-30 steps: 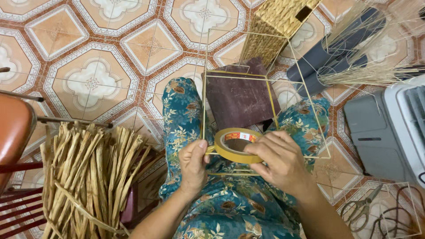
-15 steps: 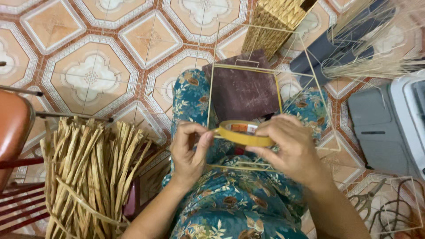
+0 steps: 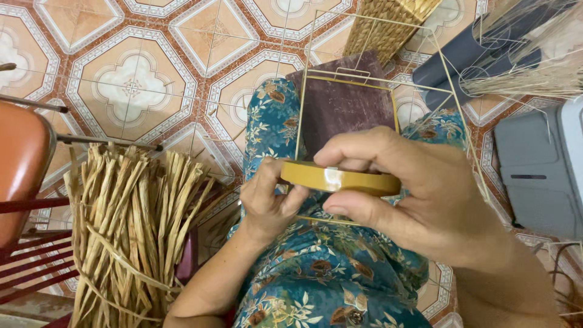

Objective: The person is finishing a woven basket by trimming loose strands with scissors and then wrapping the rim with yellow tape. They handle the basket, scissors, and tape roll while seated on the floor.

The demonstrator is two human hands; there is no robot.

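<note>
Gripping the yellow tape roll (image 3: pixel 340 180) over your lap, your right hand (image 3: pixel 425 200) pinched its rim from 3 o'clock, and your left hand (image 3: pixel 267 203) closed on the 9 o'clock edge. It looked light, stiff and smooth; the outer rim seemed the safest hold.

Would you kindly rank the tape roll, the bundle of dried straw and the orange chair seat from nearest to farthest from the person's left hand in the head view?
1. Tape roll: held by the left hand, its fingers on the roll's left end.
2. Bundle of dried straw: to the left, on the floor beside the leg.
3. Orange chair seat: farthest, at the far left edge.
</note>
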